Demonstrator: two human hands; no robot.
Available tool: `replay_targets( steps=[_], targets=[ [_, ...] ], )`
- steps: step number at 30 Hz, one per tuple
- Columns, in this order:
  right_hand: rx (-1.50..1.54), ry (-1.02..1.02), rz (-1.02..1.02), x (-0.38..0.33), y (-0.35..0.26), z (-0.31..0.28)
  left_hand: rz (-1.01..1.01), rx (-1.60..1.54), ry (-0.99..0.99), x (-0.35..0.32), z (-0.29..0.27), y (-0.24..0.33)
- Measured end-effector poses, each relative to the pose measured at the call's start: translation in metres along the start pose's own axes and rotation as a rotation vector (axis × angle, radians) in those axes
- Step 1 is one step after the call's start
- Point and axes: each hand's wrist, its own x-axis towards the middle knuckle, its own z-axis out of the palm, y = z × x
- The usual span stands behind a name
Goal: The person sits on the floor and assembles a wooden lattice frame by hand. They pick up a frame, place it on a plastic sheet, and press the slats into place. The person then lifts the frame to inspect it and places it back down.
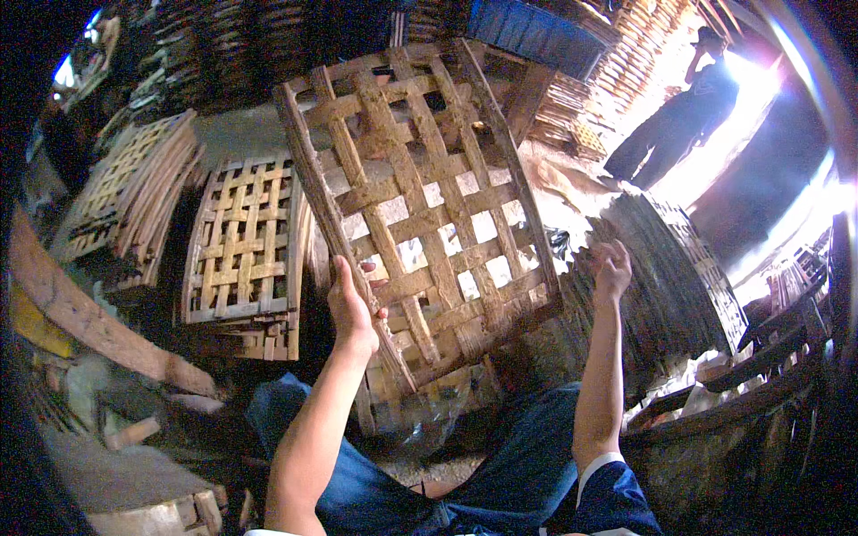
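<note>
A woven wooden lattice panel [429, 205], brown and worn, stands tilted in front of me above my knees. My left hand [356, 308] is closed round its left rail, thumb on the near side. Just off the panel's right rail, my right hand [611, 268] is raised with its fingers loosely apart and nothing seen in it. It is nearest to a stack of dark panels [652, 277] on the right. Behind the held panel, bright patches show through the gaps of the weave. Part of another lattice panel [456, 390] shows below it, between my legs.
Light woven panels [241, 237] stand stacked at left, with a further stack [134, 192] beyond. A curved wooden beam [98, 322] crosses the lower left. A blue crate [536, 36] sits at the back. A person [684, 112] stands at far right against bright light.
</note>
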Motion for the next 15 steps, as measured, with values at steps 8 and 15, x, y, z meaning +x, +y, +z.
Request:
replay_targets(
  steps=[8,15],
  targets=[
    [-0.266,-0.480,0.048,-0.022,0.008,0.022,-0.062,0.025,-0.020,0.011,-0.011,-0.003],
    [-0.536,-0.506,0.046,-0.087,-0.077,0.100,-0.124,0.032,-0.071,0.024,-0.020,-0.013]
  ],
)
